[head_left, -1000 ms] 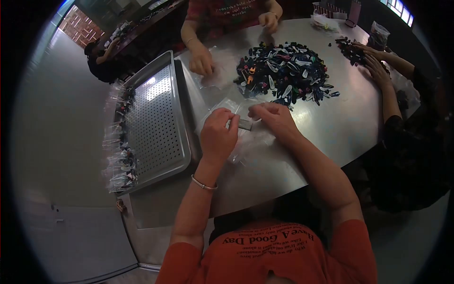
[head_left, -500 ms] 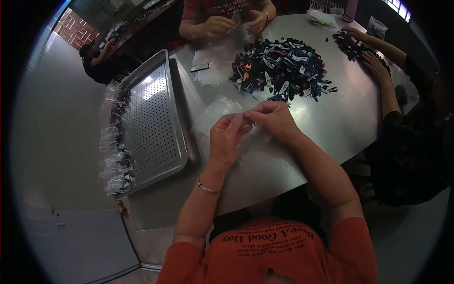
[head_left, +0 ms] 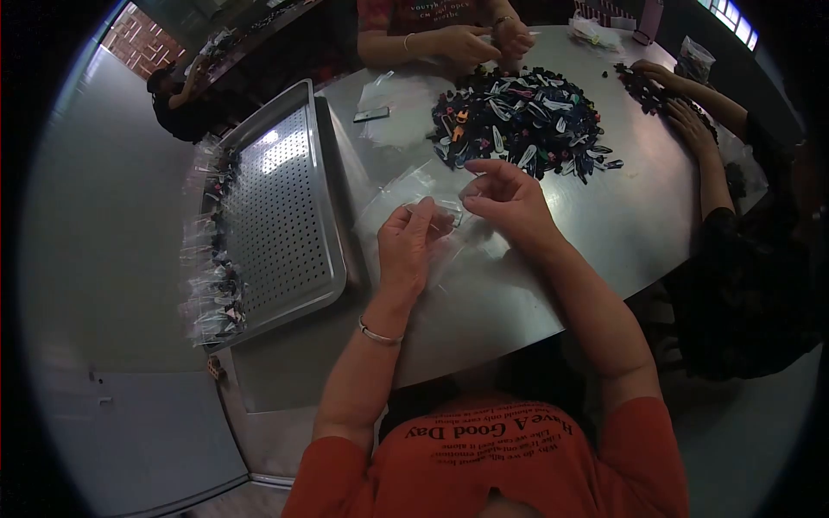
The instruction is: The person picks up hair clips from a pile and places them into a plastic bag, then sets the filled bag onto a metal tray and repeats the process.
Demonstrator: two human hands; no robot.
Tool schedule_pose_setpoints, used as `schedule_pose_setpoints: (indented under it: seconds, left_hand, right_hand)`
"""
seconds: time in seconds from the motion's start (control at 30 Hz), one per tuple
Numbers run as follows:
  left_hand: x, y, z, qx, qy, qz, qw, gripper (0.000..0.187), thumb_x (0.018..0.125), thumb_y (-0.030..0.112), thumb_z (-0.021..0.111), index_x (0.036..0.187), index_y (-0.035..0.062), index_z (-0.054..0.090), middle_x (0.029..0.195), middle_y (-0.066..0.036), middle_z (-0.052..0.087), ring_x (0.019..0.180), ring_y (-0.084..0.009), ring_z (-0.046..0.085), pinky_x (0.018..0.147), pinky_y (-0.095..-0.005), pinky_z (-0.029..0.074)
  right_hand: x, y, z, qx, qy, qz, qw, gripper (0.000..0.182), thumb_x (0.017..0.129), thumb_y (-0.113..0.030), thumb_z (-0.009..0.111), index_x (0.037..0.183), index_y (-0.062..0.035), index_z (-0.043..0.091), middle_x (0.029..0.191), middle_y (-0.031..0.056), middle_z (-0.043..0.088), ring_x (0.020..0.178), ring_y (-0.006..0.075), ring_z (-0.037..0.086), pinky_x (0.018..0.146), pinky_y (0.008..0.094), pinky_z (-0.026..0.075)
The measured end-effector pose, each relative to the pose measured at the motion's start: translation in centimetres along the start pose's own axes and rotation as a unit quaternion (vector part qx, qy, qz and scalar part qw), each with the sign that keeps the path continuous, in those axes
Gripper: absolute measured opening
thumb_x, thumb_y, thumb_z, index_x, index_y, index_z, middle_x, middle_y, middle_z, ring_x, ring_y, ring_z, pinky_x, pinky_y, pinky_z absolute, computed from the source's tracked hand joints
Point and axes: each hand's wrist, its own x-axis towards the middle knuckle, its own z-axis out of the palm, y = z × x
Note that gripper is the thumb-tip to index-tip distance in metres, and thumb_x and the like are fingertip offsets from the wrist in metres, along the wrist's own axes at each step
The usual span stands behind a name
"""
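Observation:
My left hand [head_left: 406, 249] is closed, thumb against fingers, on a clear plastic bag [head_left: 444, 252] that hangs beside its palm. Something small and pale shows at the bag's upper part, too blurred to name. Just to the right, my right hand [head_left: 516, 205] has thumb and forefinger apart, with nothing visible between them. Beyond both hands lies a heap of hair clips [head_left: 535, 112], dark, white and coloured. Flat clear bags [head_left: 406, 188] are spread on the metal table [head_left: 484, 319] behind my left hand.
A perforated metal tray [head_left: 332, 274] stands at the left, with filled clear bags [head_left: 207, 298] along its far side. Across the table a person's hands [head_left: 488, 41] work near more bags [head_left: 401, 91]. At the right, another person's hands [head_left: 688, 125] rest by small dark pieces [head_left: 643, 93].
My right hand has moved away from my left, its thumb and forefinger parting. My left hand keeps its pinch. The person opposite has shifted to the right in view.

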Motion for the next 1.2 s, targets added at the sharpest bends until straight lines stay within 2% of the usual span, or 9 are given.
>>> schedule_pose_setpoints:
  seconds: [0.13, 0.33, 0.5, 0.6, 0.67, 0.77, 0.93, 1.0, 1.2]
  left_hand:
    - [0.1, -0.4, -0.3, 0.031, -0.004, 0.02, 0.999, 0.024, 0.091, 0.026, 0.062, 0.086, 0.0028, 0.059, 0.078, -0.004, 0.063, 0.067, -0.0106, 0.058, 0.063, -0.0239, 0.05]
    - [-0.4, -0.4, 0.2, 0.09, -0.023, 0.025, 0.995, 0.027, 0.091, 0.027, 0.062, 0.085, 0.0013, 0.061, 0.078, -0.003, 0.064, 0.068, -0.0093, 0.058, 0.062, -0.0238, 0.05]
    - [-0.4, -1.1, 0.1, 0.09, -0.062, 0.001, 0.994, 0.027, 0.091, 0.026, 0.062, 0.082, 0.0008, 0.061, 0.076, -0.003, 0.063, 0.067, -0.0089, 0.058, 0.062, -0.024, 0.051]
    - [-0.4, -1.0, 0.1, 0.131, -0.076, -0.014, 0.988, 0.026, 0.094, 0.026, 0.057, 0.091, 0.0006, 0.06, 0.083, -0.005, 0.062, 0.076, -0.0116, 0.06, 0.067, -0.0268, 0.052]
    - [-0.6, 0.0, 1.0, -0.116, -0.105, -0.056, 0.986, 0.032, 0.097, 0.031, 0.048, 0.106, 0.0005, 0.054, 0.095, -0.008, 0.061, 0.088, -0.0173, 0.061, 0.078, -0.033, 0.051]
    - [0.8, -0.5, -0.6, -0.263, -0.205, -0.088, 0.939, 0.038, 0.101, 0.033, 0.036, 0.119, 0.001, 0.046, 0.113, -0.014, 0.056, 0.102, -0.0248, 0.057, 0.09, -0.0401, 0.047]
    - [0.5, 0.1, 0.4, -0.274, -0.143, -0.099, 0.946, 0.041, 0.101, 0.029, 0.027, 0.127, -0.0005, 0.04, 0.126, -0.02, 0.05, 0.111, -0.0302, 0.053, 0.095, -0.0436, 0.045]
    - [0.5, -0.2, 0.4, -0.26, -0.131, -0.103, 0.951, 0.042, 0.101, 0.027, 0.025, 0.129, -0.0008, 0.037, 0.128, -0.022, 0.048, 0.114, -0.0311, 0.052, 0.095, -0.044, 0.044]
    - [0.3, -0.7, 0.2, -0.306, -0.086, -0.13, 0.939, 0.042, 0.1, 0.026, 0.027, 0.131, -0.0013, 0.037, 0.128, -0.022, 0.049, 0.114, -0.0319, 0.051, 0.097, -0.0445, 0.043]
  right_hand:
    - [-0.2, -0.2, 0.0, 0.015, -0.037, -0.004, 0.999, 0.044, 0.073, 0.002, 0.069, 0.115, -0.0025, 0.06, 0.093, 0.0027, 0.063, 0.081, 0.0083, 0.058, 0.076, 0.0233, 0.048]
    - [-0.3, 0.3, -0.1, -0.183, -0.047, -0.049, 0.981, 0.038, 0.074, 0.0, 0.066, 0.111, -0.0047, 0.064, 0.093, 0.0006, 0.062, 0.076, 0.0052, 0.055, 0.071, 0.021, 0.047]
    - [-0.3, 1.0, 0.1, -0.381, -0.015, -0.189, 0.905, 0.029, 0.076, -0.004, 0.067, 0.104, -0.0052, 0.068, 0.091, 0.0056, 0.063, 0.075, 0.0135, 0.06, 0.068, 0.0241, 0.049]
    - [-0.4, 1.0, 0.1, -0.372, -0.002, -0.212, 0.903, 0.021, 0.076, -0.005, 0.068, 0.096, -0.0052, 0.07, 0.091, 0.0085, 0.063, 0.077, 0.0194, 0.062, 0.069, 0.0274, 0.05]
    - [-0.4, 1.1, 0.1, -0.361, -0.014, -0.224, 0.905, 0.018, 0.075, -0.005, 0.069, 0.093, -0.0058, 0.071, 0.095, 0.0087, 0.063, 0.081, 0.0198, 0.062, 0.071, 0.0288, 0.051]
    - [-0.7, 1.3, 0.7, -0.344, -0.027, -0.249, 0.905, 0.016, 0.074, -0.005, 0.071, 0.089, -0.0073, 0.072, 0.105, 0.0091, 0.061, 0.088, 0.0209, 0.061, 0.076, 0.0313, 0.05]
    - [-0.5, 1.5, 0.7, -0.385, -0.049, -0.305, 0.87, 0.02, 0.069, -0.005, 0.075, 0.088, -0.0083, 0.072, 0.114, 0.0089, 0.057, 0.092, 0.0218, 0.059, 0.081, 0.0337, 0.049]
    - [-0.4, 1.1, 0.8, -0.423, -0.018, -0.367, 0.828, 0.026, 0.062, -0.003, 0.076, 0.087, -0.0079, 0.071, 0.109, 0.0095, 0.059, 0.089, 0.0222, 0.059, 0.078, 0.0338, 0.05]
    - [-0.4, 1.3, 0.8, -0.414, 0.038, -0.399, 0.817, 0.019, 0.06, -0.007, 0.074, 0.077, -0.0083, 0.066, 0.096, 0.0075, 0.062, 0.086, 0.0256, 0.06, 0.078, 0.0374, 0.049]
